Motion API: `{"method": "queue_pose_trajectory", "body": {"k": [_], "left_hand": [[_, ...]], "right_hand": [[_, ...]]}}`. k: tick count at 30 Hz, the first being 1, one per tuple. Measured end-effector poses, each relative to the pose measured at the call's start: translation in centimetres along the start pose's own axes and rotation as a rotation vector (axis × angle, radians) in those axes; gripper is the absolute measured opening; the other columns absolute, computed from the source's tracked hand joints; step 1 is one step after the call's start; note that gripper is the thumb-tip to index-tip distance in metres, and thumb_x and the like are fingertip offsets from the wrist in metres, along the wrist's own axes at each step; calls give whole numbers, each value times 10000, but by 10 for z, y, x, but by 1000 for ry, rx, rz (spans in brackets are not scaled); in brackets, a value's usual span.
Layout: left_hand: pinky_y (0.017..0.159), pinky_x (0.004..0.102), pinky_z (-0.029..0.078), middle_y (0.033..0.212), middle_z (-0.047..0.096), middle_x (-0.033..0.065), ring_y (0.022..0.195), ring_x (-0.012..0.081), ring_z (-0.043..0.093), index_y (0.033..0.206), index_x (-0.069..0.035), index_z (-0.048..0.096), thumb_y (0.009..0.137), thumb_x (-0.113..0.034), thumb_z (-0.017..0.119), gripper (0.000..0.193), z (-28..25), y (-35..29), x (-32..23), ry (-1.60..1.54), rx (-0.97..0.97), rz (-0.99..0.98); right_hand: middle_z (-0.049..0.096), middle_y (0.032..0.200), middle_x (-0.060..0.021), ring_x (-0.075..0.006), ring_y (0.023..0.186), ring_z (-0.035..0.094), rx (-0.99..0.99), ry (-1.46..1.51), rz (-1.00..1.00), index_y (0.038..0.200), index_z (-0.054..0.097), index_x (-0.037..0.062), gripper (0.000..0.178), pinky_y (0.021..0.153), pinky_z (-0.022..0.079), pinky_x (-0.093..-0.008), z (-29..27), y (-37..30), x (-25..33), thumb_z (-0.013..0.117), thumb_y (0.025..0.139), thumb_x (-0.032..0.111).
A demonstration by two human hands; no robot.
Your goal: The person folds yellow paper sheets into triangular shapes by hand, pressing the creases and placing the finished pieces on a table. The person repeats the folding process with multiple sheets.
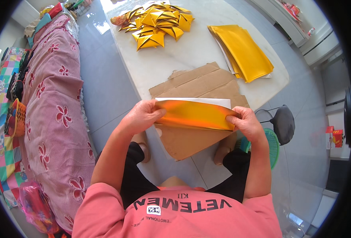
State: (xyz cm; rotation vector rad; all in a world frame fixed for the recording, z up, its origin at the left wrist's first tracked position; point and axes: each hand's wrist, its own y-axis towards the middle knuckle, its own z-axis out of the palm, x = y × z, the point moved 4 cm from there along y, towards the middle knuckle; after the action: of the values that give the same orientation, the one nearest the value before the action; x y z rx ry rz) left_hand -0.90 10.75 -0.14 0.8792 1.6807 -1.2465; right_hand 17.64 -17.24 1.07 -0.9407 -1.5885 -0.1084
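Observation:
Stretched between both hands is a sheet of gold foil paper (195, 115), bent along its length, with a strip of its white back showing on the far side. My left hand (143, 116) pinches its left end between thumb and fingers. At the right end, my right hand (245, 122) grips it the same way. Below the paper lies a flattened piece of brown cardboard (203, 81), partly over the near edge of the pale table (175, 59). A stack of flat gold sheets (243, 53) rests beyond my right hand. Far left on the table, folded gold paper pieces (155, 23) are heaped.
On the left stands a sofa under a pink flowered cover (58, 115), with an orange basket (18, 118) beside it. Right of my right hand are a green plastic basket (271, 148) and a dark rounded object (283, 124). White cabinets (318, 43) line the far right.

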Motion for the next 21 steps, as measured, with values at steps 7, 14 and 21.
{"method": "queue_pose_trajectory", "body": {"k": [7,14,21], "left_hand": [[760,326,522,897,689,94,816,150,617,1079,38,664,940,-156,634,241,2,5,9,191,-201,-60],[769,340,540,878,685,139,803,212,646,1012,51,650,902,-112,682,199,10,-1,-4,422,-270,-122],[766,353,540,874,680,155,815,228,664,988,39,605,900,-109,684,190,10,0,0,394,-332,-114]], "right_hand": [[681,864,-68,-119,776,621,-200,-39,-20,975,647,-51,152,719,518,-292,4,17,-20,682,904,79],[660,795,-42,-78,666,608,-241,-83,-59,1050,571,-26,150,596,503,-239,6,23,-31,654,924,-27],[703,879,-158,-203,830,678,-328,-80,-42,1153,584,-67,308,762,536,-328,4,18,-26,691,888,51]]}}
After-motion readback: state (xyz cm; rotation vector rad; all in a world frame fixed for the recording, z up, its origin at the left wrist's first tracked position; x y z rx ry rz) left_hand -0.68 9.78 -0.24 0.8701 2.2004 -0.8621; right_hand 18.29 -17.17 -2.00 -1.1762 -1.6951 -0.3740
